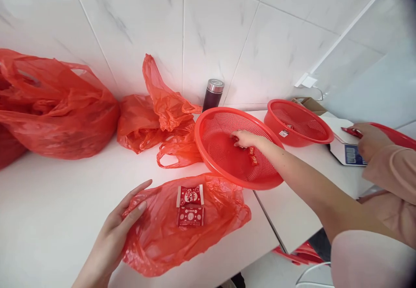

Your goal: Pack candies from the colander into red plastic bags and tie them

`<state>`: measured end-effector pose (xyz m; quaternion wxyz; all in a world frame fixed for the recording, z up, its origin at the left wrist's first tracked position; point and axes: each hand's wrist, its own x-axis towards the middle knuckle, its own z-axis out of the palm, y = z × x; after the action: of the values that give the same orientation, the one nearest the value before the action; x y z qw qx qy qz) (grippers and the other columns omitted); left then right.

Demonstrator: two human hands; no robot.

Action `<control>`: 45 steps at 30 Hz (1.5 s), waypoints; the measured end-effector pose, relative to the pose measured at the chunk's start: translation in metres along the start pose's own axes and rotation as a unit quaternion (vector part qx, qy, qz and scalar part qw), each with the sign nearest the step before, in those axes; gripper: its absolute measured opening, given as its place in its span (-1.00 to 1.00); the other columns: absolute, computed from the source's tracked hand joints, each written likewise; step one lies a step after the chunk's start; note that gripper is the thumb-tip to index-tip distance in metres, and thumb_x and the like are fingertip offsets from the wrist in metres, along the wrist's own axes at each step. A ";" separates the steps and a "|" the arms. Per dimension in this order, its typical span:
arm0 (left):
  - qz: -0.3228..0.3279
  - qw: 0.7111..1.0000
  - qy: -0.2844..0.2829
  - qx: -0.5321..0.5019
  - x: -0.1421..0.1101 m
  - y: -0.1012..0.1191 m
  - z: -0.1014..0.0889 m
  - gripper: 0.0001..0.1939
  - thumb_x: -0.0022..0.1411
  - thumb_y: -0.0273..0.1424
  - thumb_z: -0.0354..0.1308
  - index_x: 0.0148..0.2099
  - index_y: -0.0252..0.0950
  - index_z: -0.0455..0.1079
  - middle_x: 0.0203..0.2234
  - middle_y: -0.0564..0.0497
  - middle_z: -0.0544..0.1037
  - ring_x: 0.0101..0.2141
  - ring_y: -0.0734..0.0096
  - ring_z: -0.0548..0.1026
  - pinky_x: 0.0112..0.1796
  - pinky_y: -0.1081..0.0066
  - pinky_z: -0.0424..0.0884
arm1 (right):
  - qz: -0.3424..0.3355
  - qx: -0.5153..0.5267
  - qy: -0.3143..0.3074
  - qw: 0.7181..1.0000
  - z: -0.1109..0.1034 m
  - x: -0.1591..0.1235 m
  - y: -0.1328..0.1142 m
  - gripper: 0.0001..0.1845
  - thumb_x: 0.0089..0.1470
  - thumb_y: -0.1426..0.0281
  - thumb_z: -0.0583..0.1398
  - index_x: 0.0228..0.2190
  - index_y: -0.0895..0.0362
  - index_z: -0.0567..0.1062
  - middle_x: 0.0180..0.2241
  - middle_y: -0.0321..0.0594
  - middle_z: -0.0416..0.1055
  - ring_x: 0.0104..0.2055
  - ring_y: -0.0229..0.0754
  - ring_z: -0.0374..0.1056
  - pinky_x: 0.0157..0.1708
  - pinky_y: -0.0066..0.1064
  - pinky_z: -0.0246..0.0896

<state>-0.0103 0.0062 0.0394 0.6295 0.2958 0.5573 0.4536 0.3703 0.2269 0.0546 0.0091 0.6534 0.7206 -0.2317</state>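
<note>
Left hand point(112, 229): open, fingers point(138, 208) spread, touching the left edge of a flattened red plastic bag point(182, 240) that lies near the front edge of the white desk point(55, 231). On that bag: two red printed packets point(190, 205), one above the other, touching. Right hand point(248, 139): reaching into a tilted red mesh basket point(199, 149), fingers curled down against its floor; whether they grip anything cannot be told. Red packet point(252, 156): in the basket, just beside the right wrist. Second red mesh basket point(325, 136): upright near the desk's back edge. Digital scale point(352, 154): toward the right end. Co-worker's hand point(370, 140): pink sleeve, holding a red strip point(351, 132) above the scale. Along the wall: dark steel-capped flask point(212, 95), bunched red plastic bags point(55, 106).
</note>
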 end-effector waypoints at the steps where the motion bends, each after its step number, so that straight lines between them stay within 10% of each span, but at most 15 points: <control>1: 0.000 1.000 0.000 0.003 0.000 0.000 0.000 -0.27 0.03 -0.07 0.34 0.23 -0.10 0.29 0.02 -0.10 0.58 -0.17 0.09 0.61 -0.27 0.36 0.59 | -0.005 0.021 0.004 1.000 -0.002 -0.001 -0.002 -0.63 -0.02 0.52 0.29 -0.11 0.14 0.53 -0.08 -0.06 0.50 -0.17 -0.07 0.49 -0.14 -0.34 0.38; 7: 0.005 1.000 -0.011 0.002 0.002 -0.002 -0.003 -0.28 0.05 -0.09 0.33 0.23 -0.11 0.28 -0.02 -0.11 0.61 -0.21 0.12 0.62 -0.29 0.37 0.59 | -0.082 0.203 0.007 0.976 -0.028 -0.036 -0.035 -0.66 0.26 0.47 0.03 0.05 0.11 0.36 -0.01 -0.12 0.47 -0.07 -0.23 0.47 -0.09 -0.37 0.43; 14: 0.024 1.000 -0.006 -0.015 -0.001 -0.002 0.000 -0.35 0.10 -0.11 0.29 0.21 -0.18 0.32 0.08 -0.16 0.54 -0.16 0.08 0.61 -0.25 0.31 0.59 | -0.181 0.468 -0.157 0.851 -0.009 -0.115 -0.106 -0.69 0.26 0.41 0.11 0.03 0.13 0.41 -0.17 -0.14 0.52 -0.13 -0.16 0.51 -0.19 -0.33 0.50; 20: 0.032 0.998 0.009 -0.056 -0.001 -0.004 0.001 -0.39 0.12 -0.15 0.28 0.19 -0.24 0.35 -0.03 -0.15 0.60 -0.20 0.19 0.61 -0.25 0.40 0.57 | -0.178 0.404 -0.104 0.891 0.015 -0.138 -0.145 -0.63 0.27 0.38 0.11 0.09 0.06 0.38 -0.01 -0.10 0.48 -0.05 -0.12 0.49 -0.13 -0.27 0.48; 26: 0.040 0.999 -0.006 -0.033 0.000 -0.004 -0.002 -0.36 0.16 -0.12 0.23 0.22 -0.27 0.30 0.02 -0.19 0.57 -0.14 0.06 0.60 -0.20 0.29 0.57 | -0.102 0.166 0.107 0.975 -0.006 -0.085 -0.088 -0.68 0.25 0.40 0.08 0.02 0.05 0.42 0.00 -0.08 0.46 -0.02 -0.06 0.45 -0.13 -0.22 0.46; 33: 0.039 0.998 -0.004 -0.041 0.001 -0.006 -0.004 -0.40 0.16 -0.13 0.24 0.20 -0.24 0.32 0.00 -0.15 0.58 -0.15 0.12 0.60 -0.21 0.32 0.57 | -0.012 -0.081 0.010 0.997 0.018 -0.029 0.002 -0.44 -0.06 0.33 0.35 0.02 0.11 0.46 0.01 0.04 0.43 -0.04 0.09 0.43 -0.10 -0.16 0.36; 39: 0.043 0.999 0.000 -0.027 0.001 -0.005 -0.004 -0.39 0.14 -0.11 0.25 0.18 -0.24 0.35 -0.01 -0.16 0.59 -0.19 0.10 0.61 -0.23 0.29 0.58 | -0.007 -0.060 0.041 0.997 0.021 -0.023 0.005 -0.86 -0.02 0.56 0.21 -0.37 0.13 0.51 -0.26 -0.04 0.51 -0.12 -0.01 0.43 -0.09 -0.22 0.30; 45: 0.021 0.998 0.014 -0.059 0.000 -0.003 -0.002 -0.41 0.07 -0.13 0.33 0.14 -0.17 0.41 -0.06 -0.05 0.63 -0.22 0.22 0.61 -0.27 0.44 0.57 | -0.041 0.084 0.107 0.990 -0.011 -0.050 -0.021 -0.85 0.07 0.52 0.15 -0.26 0.13 0.41 -0.23 -0.14 0.53 -0.21 -0.21 0.47 -0.18 -0.38 0.37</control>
<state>-0.0118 0.0046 0.0362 0.6282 0.2635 0.5322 0.5027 0.3611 0.1828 0.0870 -0.1323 0.6427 0.7218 -0.2203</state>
